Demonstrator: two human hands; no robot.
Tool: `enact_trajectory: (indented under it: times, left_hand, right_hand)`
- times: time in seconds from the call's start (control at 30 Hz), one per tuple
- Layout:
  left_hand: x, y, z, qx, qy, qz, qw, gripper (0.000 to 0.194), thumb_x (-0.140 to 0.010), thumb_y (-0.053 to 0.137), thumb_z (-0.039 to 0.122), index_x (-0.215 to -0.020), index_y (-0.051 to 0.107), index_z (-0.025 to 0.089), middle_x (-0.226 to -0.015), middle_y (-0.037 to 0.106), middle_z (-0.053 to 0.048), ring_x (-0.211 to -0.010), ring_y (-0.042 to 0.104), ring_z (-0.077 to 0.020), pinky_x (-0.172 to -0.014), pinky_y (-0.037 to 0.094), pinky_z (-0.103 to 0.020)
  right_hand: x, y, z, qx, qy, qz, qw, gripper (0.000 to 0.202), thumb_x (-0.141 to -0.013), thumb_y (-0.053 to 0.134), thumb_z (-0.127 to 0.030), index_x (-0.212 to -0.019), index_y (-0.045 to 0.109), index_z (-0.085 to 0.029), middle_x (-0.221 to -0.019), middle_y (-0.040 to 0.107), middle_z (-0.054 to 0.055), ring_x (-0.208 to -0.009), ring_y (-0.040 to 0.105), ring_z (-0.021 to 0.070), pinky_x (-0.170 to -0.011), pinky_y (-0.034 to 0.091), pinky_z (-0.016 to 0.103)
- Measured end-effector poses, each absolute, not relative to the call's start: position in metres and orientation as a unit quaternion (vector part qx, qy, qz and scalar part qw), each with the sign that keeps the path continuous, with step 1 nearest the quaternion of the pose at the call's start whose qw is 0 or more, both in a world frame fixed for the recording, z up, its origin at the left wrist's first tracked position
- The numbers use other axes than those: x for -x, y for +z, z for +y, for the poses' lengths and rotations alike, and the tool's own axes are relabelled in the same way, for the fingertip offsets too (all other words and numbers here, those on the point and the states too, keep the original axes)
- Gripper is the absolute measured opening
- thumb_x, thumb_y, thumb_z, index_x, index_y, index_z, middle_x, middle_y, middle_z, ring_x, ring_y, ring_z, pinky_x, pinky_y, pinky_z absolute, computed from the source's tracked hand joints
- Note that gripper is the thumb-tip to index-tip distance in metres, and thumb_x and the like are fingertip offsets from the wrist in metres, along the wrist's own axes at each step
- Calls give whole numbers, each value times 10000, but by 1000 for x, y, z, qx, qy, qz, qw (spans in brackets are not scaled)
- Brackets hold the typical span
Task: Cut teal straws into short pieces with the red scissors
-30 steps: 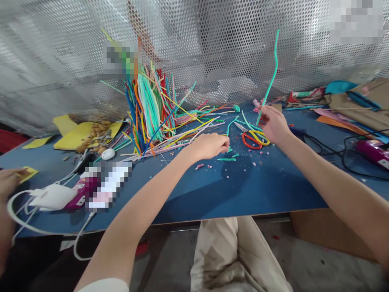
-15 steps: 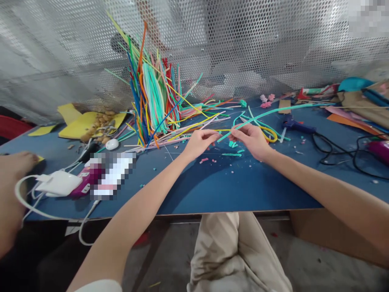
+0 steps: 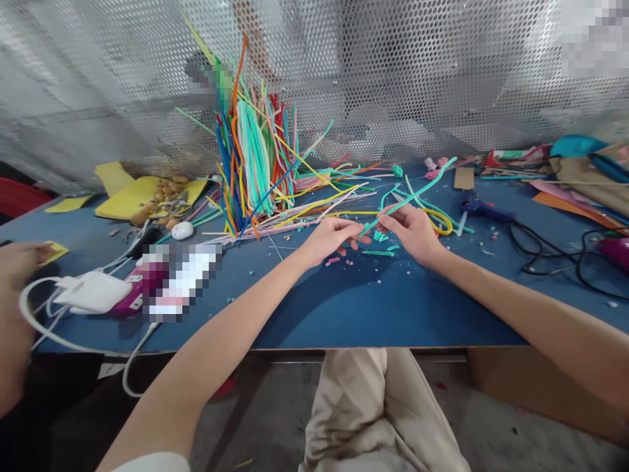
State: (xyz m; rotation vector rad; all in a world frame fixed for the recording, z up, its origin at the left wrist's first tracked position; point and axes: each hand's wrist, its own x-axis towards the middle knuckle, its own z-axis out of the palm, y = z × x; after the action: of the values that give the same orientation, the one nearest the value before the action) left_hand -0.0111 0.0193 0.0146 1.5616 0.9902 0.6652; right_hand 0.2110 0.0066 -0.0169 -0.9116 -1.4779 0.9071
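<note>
Turquoise and fuzzy, a long pipe cleaner (image 3: 417,193) slants between two bare hands above a blue table (image 3: 314,321), to the right of and nearer than an upright bundle of multicoloured pipe cleaners (image 3: 255,164). Half a second ago its far end swept well out to the right of the bundle, past a dark-blue glue gun (image 3: 486,208); now that end rises toward a cluster of pink fuzzy pieces (image 3: 435,170), also to the bundle's right. A second ago, the right hand (image 3: 410,229) held the strand nearly vertical, well apart from the left hand (image 3: 334,239); now the two are near each other. Right fingers are pinched on the strand, the palm turned inward and the forearm angling in low over the table. The left hand reaches in back-up, thumb and forefinger at the strand's near end, other fingers spread beneath; whether they grip it cannot be told. Short turquoise offcuts (image 3: 378,253) lie below the hands, nearer than the bundle. A yellow loop handle (image 3: 446,226), partly hidden by the right hand, lies right of the bundle. Well to the bundle's left is a co-worker's hand (image 3: 19,259), beside a small yellow paper (image 3: 57,252).
</note>
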Motion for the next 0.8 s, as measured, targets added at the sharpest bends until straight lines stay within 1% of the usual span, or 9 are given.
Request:
enact_trajectory:
  times: [0.13, 0.3, 0.4, 0.53, 0.63, 0.8]
  left_hand:
    - [12, 14, 20, -675, 275, 417, 543, 338, -880, 687, 500, -950, 768, 179, -1049, 797, -106, -721, 627, -128, -511, 461, -210]
    - [13, 11, 23, -676, 286, 405, 546, 349, -875, 705, 488, -997, 768, 167, -1000, 799, -108, -698, 614, -128, -490, 458, -207]
    - [14, 11, 22, -689, 268, 396, 545, 385, -889, 696, 513, -1033, 772, 164, -1036, 797, -113, -727, 624, -127, -521, 478, -203]
    - [14, 12, 22, -696, 246, 389, 551, 492, -924, 637, 598, -1101, 776, 160, -1110, 786, -129, -749, 638, -128, -568, 501, -212]
    - [14, 10, 23, -684, 264, 390, 557, 529, -913, 637, 638, -1098, 777, 164, -1164, 773, -133, -746, 646, -131, -571, 507, -228]
    - [13, 6, 26, -682, 279, 378, 561, 531, -898, 660, 643, -1069, 767, 152, -1195, 760, -145, -737, 648, -132, -590, 512, -244]
  right_hand:
    - [-211, -16, 7, 386, 385, -626, 558, 232, -852, 761, -468, -917, 701, -253, -809, 737, 18, -765, 709, 217, -813, 617, 463]
    - [-212, -14, 7, 388, 380, -623, 563, 235, -856, 759, -462, -914, 705, -241, -811, 740, 17, -762, 707, 206, -801, 610, 434]
    - [-212, -15, 8, 391, 373, -625, 564, 239, -859, 758, -452, -926, 707, -227, -824, 745, 21, -776, 714, 204, -808, 607, 419]
    - [-213, -15, 8, 392, 373, -624, 564, 234, -858, 760, -437, -928, 709, -220, -839, 751, 26, -785, 723, 202, -824, 608, 414]
    - [-212, -14, 7, 387, 377, -624, 565, 218, -860, 762, -416, -933, 708, -218, -841, 754, 26, -784, 726, 200, -824, 610, 415]
    - [-211, -10, 4, 388, 387, -625, 556, 247, -840, 778, -435, -912, 704, -211, -825, 757, 29, -782, 731, 210, -841, 616, 439]
